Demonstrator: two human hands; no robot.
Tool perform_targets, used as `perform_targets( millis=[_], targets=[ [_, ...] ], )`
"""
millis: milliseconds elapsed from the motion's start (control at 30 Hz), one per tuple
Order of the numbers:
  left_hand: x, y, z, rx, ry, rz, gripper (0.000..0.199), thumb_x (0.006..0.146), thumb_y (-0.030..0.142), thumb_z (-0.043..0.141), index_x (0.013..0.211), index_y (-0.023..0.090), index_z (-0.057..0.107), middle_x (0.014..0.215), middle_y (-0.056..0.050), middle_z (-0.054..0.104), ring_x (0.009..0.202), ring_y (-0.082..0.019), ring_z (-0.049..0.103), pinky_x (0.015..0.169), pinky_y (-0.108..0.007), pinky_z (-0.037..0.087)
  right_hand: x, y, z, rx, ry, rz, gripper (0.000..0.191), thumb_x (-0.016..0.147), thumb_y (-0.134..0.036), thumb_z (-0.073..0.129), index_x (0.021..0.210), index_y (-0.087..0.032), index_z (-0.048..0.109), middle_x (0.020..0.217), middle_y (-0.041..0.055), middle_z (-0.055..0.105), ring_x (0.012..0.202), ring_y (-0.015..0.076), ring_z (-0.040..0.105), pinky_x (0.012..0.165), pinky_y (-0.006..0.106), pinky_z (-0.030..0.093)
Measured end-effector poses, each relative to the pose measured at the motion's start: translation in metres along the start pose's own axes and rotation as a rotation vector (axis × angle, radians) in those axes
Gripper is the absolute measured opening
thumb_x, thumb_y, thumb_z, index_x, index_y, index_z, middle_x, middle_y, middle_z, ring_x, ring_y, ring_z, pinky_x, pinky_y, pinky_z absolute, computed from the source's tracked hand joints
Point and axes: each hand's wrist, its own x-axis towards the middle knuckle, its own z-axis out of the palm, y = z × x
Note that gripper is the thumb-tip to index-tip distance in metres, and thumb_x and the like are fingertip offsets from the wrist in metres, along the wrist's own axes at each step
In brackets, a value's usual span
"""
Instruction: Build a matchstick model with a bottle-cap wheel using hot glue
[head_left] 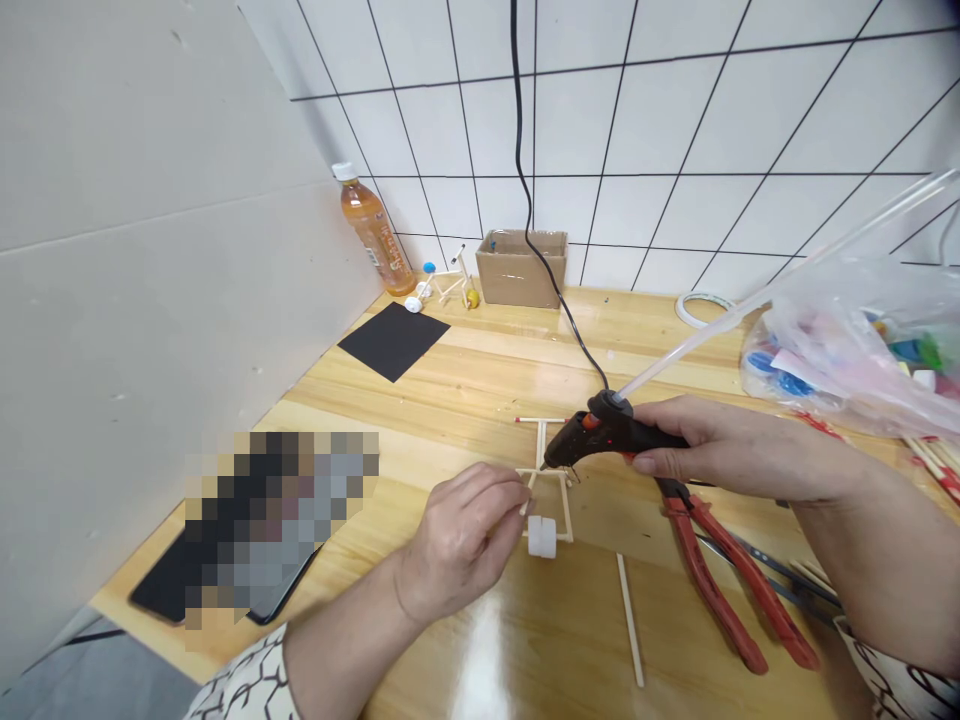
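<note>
My right hand point(720, 450) is shut around the grip of a black hot glue gun point(611, 430), with a translucent glue stick running out of its back. The gun's nozzle points down at a small frame of wooden sticks point(541, 470), just above it. My left hand point(461, 540) pinches the near part of that frame between its fingertips. A white plastic wheel or cap point(541, 537) sits at the frame's near end, partly beside my left fingers. Red-handled pliers point(720, 575) lie below my right hand.
A wooden table point(570, 340) holds a loose stick point(630, 620), a black mat point(394, 342), a cardboard box point(521, 268), an orange drink bottle point(373, 230) and a finished stick model point(446, 285). A plastic bag of coloured parts point(847, 360) lies right. The gun's black cable point(529, 190) rises up the tiled wall.
</note>
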Motion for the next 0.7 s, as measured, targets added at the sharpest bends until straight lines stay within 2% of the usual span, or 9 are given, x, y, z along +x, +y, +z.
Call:
perform_targets(
  millis=[433, 700],
  targets=[
    [-0.0006, -0.0006, 0.0007, 0.01, -0.002, -0.007, 0.022, 0.075, 0.0, 0.053, 0.093, 0.013, 0.055, 0.082, -0.008, 0.063, 0.075, -0.014, 0.058, 0.067, -0.026, 0.051, 0.0, -0.0002, 0.0003, 0.031, 0.001, 0.043, 0.045, 0.08, -0.039, 0.054, 0.124, -0.026, 0.055, 0.112, 0.001, 0.065, 0.109, 0.0299, 0.053, 0.097, 0.043, 0.038],
    [-0.0001, 0.0005, 0.0004, 0.005, -0.004, -0.009, 0.023, 0.075, 0.0, 0.053, 0.093, 0.013, 0.054, 0.082, -0.009, 0.063, 0.076, -0.014, 0.058, 0.067, -0.026, 0.051, -0.001, 0.0014, 0.0002, 0.033, -0.013, 0.022, 0.048, 0.082, -0.039, 0.052, 0.128, -0.027, 0.05, 0.116, -0.0006, 0.063, 0.109, 0.0278, 0.054, 0.097, 0.04, 0.039]
  ],
)
